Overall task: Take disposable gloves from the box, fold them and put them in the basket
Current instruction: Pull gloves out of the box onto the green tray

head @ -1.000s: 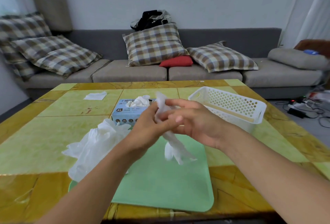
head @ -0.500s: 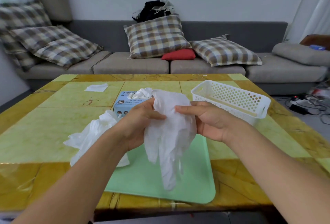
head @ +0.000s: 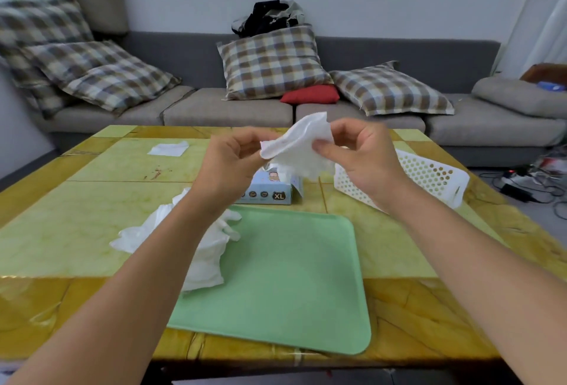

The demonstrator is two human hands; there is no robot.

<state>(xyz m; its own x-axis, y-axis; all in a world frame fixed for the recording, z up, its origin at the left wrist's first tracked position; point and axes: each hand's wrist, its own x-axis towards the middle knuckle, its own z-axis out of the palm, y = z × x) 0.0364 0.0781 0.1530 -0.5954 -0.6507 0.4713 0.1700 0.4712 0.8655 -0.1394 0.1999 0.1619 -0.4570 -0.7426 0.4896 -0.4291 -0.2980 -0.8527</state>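
Both hands raised mid-frame above the surface, sharing one white glove (head: pixel 299 146). Left hand (head: pixel 228 166) pinches the glove's left edge with thumb and fingertips; right hand (head: pixel 360 157) pinches the right edge, thumb and forefinger closed on it, other fingers curled. Glove is bunched between them, top edge puffed up, lower part hanging crumpled in the air, clear of the surface. Directly behind and below the glove: light-blue glove box (head: pixel 273 189) marked XL, center frame, partly hidden by the left hand, white glove material showing at its opening. Right of the box, behind the right wrist: white perforated basket (head: pixel 429 176); contents can't be made out from this angle. Lower center: pale green tray (head: pixel 291 277) lying flat on the yellow-green tiled surface (head: pixel 76 231). Pile of loose white gloves (head: pixel 199 246) at the tray's left edge, partly on the tray, partly on the surface, left forearm crossing over it. Small white sheet (head: pixel 168 149) lies alone at upper left of the surface. Background, top of frame: grey sofa (head: pixel 230 111) with plaid cushions (head: pixel 273 65), a red cushion (head: pixel 311 94), dark bundle (head: pixel 270 17) on the backrest. Cables (head: pixel 521 185) on the floor at right edge.
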